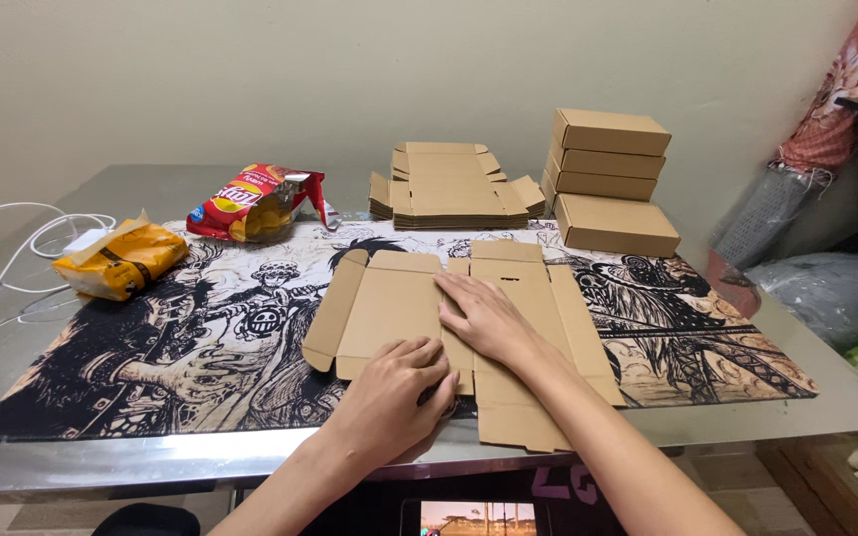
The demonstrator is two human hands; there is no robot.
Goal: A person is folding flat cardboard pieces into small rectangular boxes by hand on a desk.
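Red chip bag (255,201) and yellow bag (121,258) far left; screen (477,517) below table edge.

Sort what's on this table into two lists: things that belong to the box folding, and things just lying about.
In use:
flat cardboard box blank under both hands
left hand
right hand
stack of flat blanks
folded boxes

Lying about:
red chip bag
yellow snack bag
white cable
printed desk mat

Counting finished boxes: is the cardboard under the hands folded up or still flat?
Flat: the cardboard blank lies spread on the printed mat, flaps out, with both the left hand and right hand pressing it.
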